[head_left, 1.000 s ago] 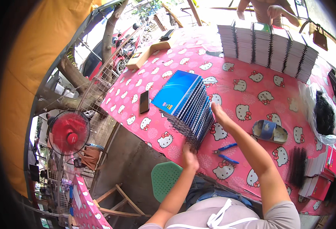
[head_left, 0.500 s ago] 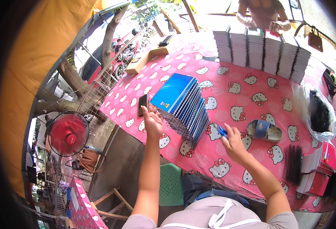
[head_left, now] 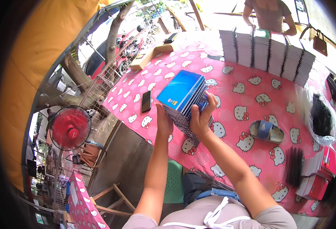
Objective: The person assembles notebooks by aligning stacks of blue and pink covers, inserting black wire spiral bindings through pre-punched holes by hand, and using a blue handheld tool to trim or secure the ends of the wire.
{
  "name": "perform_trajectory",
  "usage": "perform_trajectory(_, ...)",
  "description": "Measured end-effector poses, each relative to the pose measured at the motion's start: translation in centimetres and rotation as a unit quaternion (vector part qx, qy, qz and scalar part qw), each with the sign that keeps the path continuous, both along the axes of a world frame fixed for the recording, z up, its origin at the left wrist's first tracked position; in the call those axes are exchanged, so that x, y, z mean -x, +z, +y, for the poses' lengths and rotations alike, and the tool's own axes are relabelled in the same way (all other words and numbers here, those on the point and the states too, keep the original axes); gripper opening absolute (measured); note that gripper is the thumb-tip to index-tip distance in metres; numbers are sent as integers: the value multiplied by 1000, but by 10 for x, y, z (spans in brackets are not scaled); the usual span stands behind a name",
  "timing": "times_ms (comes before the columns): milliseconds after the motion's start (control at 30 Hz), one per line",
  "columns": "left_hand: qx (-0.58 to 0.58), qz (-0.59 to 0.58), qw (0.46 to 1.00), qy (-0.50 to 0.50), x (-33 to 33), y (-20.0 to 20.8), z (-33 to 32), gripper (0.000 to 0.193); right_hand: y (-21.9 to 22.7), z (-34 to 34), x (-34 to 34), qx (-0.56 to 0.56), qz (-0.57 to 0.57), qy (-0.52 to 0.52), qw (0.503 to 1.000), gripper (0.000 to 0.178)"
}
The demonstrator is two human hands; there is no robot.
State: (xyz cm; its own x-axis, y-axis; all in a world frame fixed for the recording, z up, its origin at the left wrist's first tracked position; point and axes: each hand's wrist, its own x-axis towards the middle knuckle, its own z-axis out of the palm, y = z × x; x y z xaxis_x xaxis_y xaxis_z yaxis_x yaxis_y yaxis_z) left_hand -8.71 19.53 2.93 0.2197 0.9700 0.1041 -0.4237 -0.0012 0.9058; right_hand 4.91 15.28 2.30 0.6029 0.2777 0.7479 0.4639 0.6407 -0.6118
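A tall stack of blue-covered spiral notebooks (head_left: 181, 88) stands on the table in front of me, its wire-bound edges facing right. My left hand (head_left: 164, 120) is pressed against the near left side of the stack, its fingers partly hidden by the notebooks. At the bound edges, my right hand (head_left: 203, 120) is closed around a small blue tool (head_left: 202, 105). Its fingers reach up along the coils and cover most of the tool, so its exact kind does not show. A dark phone (head_left: 146, 101) lies left of the stack.
A blue-strapped slipper (head_left: 267, 131) lies to the right on the pink patterned tablecloth (head_left: 229, 160). Beyond are red-covered books (head_left: 320, 171), black coils in a plastic bag (head_left: 320, 114) and tall page stacks (head_left: 267, 53), with another person (head_left: 269, 17) behind. A red fan (head_left: 70, 128) stands left.
My right hand has moved left with the blue tool, from beside the stack onto its bound edge. My left hand, palm up before, now rests against the stack's side. The other person has shifted.
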Motion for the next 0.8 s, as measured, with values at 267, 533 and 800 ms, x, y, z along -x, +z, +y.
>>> perform_trajectory(267,-50,50,979,192,16,10,-14,65,20,-58,-55,199,-137,168,956,37)
perform_trajectory(533,-226,257,928,147,-24,67,-103,42,78,-98,-71,382,-419,59,821,54)
perform_trajectory(800,-268,292,898,191,-29,65,-102,23,91,-92,-69,351,-479,-26,804,52)
